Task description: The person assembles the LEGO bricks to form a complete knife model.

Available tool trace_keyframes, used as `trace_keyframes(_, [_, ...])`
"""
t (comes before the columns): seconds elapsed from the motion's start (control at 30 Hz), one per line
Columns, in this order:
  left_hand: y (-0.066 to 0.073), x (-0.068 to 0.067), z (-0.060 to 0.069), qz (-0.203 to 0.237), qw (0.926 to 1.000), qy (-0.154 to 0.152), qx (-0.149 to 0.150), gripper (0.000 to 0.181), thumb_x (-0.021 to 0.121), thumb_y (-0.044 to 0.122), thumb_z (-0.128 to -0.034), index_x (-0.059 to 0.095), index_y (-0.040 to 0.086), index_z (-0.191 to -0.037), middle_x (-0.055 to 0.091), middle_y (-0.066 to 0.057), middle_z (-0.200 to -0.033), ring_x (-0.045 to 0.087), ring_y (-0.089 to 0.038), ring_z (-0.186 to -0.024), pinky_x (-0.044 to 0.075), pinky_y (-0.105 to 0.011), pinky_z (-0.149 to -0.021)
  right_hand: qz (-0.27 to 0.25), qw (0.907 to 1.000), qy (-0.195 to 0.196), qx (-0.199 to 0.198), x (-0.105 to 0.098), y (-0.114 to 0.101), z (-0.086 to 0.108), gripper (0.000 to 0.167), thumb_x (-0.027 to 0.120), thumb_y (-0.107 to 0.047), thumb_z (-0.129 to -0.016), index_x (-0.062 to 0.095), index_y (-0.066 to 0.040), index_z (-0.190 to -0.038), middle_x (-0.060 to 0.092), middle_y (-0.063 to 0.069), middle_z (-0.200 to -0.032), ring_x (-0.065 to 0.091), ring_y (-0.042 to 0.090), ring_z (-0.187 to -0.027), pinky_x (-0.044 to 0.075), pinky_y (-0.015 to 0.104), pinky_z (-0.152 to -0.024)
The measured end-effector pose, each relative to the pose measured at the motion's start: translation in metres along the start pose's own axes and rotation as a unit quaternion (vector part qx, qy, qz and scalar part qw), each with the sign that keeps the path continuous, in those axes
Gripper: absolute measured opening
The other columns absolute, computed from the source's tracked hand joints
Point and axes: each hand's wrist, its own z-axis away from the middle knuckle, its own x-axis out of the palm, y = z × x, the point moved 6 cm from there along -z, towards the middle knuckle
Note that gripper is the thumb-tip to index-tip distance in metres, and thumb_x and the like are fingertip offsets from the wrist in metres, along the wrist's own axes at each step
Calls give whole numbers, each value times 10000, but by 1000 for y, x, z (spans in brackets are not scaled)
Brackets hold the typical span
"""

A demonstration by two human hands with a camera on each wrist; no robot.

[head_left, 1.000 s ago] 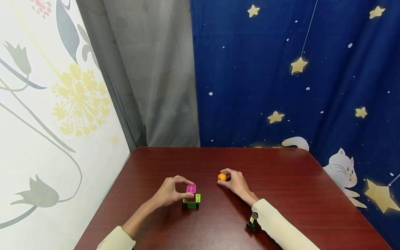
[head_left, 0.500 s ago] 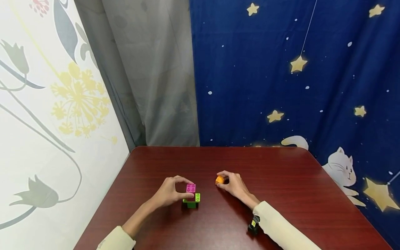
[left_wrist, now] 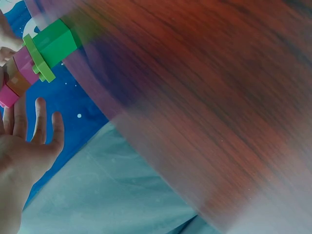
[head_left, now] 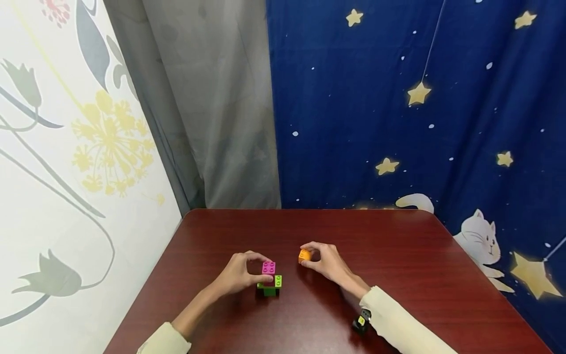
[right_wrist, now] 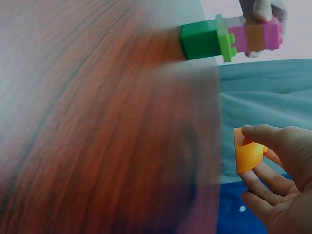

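Note:
My left hand point(head_left: 236, 273) pinches a stack of toy building bricks between thumb and fingers. On top of the stack is a bright pink brick point(head_left: 268, 267), above an orange-brown brick point(right_wrist: 254, 38) that the fingers partly cover. Below these come a paler pink brick point(left_wrist: 25, 64), a lime plate point(head_left: 278, 281) and a green brick point(head_left: 269, 291) at the bottom. To the right, apart from the stack, my right hand point(head_left: 329, 260) holds an orange brick point(head_left: 303, 256) by thumb and fingertips. The right wrist view shows this orange brick point(right_wrist: 249, 157) with a curved side and a flat face.
Both hands work over a dark red wooden table point(head_left: 376, 236). Beside the right cuff hangs a small black object point(head_left: 360, 323) with a yellow patch. Behind the table are a grey curtain point(head_left: 230, 123) and a blue star-patterned curtain point(head_left: 345, 113); a floral wall panel point(head_left: 53, 172) stands at left.
My right hand has moved left with the orange brick, closer to the stack, and the brick's studded side shows more. My left hand keeps its hold on the stack.

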Motion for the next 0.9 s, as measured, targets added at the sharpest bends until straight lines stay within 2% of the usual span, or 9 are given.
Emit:
trace_keyframes(0.13, [-2, 1, 1, -7, 10000, 4, 15, 336, 907, 433, -798, 780, 307, -1083, 711, 191, -1007, 670, -111, -992, 557, -407, -892, 0, 9998, -2, -176, -4, -14, -1, 350, 891, -198, -841, 767, -166, -1168, 756, -73, -940, 705, 98, -873, 576, 395, -829])
trace_keyframes(0.33, [-3, 1, 0, 33, 10000, 1, -18, 341, 902, 446, -800, 782, 294, -1081, 714, 185, -998, 658, -87, -965, 560, -386, -869, -102, 9989, 1, -468, -8, -36, -5, 367, 881, -208, -854, 759, -177, -1199, 766, -75, -1002, 719, 105, -909, 571, 331, -847])
trace_keyframes(0.47, [-3, 1, 0, 4, 10000, 21, 8, 338, 905, 432, -800, 784, 279, -1077, 717, 181, -993, 654, -74, -957, 555, -370, -864, -234, 9983, -48, -537, -8, -50, -8, 386, 877, -219, -860, 749, -181, -1222, 769, -83, -1033, 722, 99, -929, 572, 343, -876])
trace_keyframes(0.53, [-3, 1, 0, 0, 10000, 47, 29, 335, 910, 421, -797, 784, 277, -1073, 720, 179, -992, 663, -92, -966, 555, -388, -874, -293, 9981, -91, -535, -7, -56, -9, 391, 873, -228, -865, 744, -186, -1231, 767, -87, -1040, 720, 100, -942, 566, 350, -891])
trace_keyframes(0.73, [-2, 3, 0, 166, 9998, 25, 80, 336, 921, 379, -792, 789, 237, -1066, 734, 128, -991, 696, -267, -987, 557, -506, -875, -508, 9970, -217, -533, -4, -70, -8, 375, 858, -246, -884, 738, -198, -1236, 761, -97, -1044, 709, 85, -964, 562, 376, -919])
trace_keyframes(0.9, [-2, 3, 0, 216, 9997, 15, 79, 341, 919, 379, -795, 787, 223, -1068, 724, 120, -975, 692, -272, -925, 573, -470, -802, -659, 9948, -237, -740, -2, -83, -9, 379, 848, -237, -892, 734, -187, -1250, 759, -81, -1086, 709, 85, -998, 561, 450, -944])
